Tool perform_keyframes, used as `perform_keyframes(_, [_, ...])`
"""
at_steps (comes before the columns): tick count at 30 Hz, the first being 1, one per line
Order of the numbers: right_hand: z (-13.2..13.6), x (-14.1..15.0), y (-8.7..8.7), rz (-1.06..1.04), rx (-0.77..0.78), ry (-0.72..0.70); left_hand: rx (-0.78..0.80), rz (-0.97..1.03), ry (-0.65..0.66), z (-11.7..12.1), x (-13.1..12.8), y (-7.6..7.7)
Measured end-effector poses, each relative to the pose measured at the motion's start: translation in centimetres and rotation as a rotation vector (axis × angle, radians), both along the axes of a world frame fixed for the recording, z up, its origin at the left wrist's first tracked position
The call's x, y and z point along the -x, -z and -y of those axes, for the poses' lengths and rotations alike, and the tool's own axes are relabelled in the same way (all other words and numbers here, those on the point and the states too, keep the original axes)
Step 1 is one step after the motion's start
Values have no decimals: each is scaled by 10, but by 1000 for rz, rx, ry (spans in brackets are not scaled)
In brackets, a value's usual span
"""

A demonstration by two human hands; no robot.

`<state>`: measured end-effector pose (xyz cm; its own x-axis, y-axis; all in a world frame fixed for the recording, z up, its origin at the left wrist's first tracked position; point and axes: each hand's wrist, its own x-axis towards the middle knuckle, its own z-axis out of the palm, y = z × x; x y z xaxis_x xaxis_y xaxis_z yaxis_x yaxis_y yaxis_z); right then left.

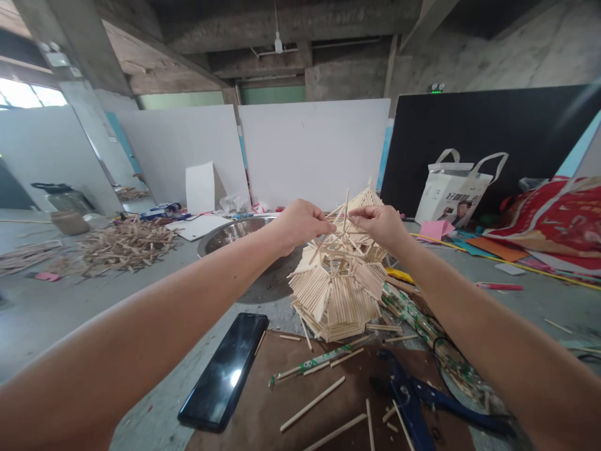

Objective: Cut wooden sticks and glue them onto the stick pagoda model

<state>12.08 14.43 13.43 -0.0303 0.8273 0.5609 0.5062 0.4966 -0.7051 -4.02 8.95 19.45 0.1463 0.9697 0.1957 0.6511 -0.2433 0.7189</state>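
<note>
A tiered model built of thin wooden sticks, like a many-sided pavilion roof, stands on the floor before me. My left hand is at the left of its upper part, thumb and fingertips pinched on a thin wooden stick that slants down. From the right, my right hand reaches in with its fingers pinched at the sticks of the open top frame. Near its fingertips an upright stick rises. The fingers partly hide the exact grip. A second pointed stick piece shows behind my hands.
Blue-handled pliers, a phone and loose sticks lie in front on brown sheeting. Green-printed chopstick packets lie right of the model. Behind my left arm are a metal basin and a stick pile. A white bag stands right.
</note>
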Motion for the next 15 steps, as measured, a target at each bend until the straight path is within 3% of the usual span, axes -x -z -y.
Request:
perform_keyframes(5, [-5,2,1,-66,50,-106,3,1,-16,-2,-2,0])
perform_keyframes(15, [-13,4,4,-118,83,-148,1,-34,-16,-6,-5,2])
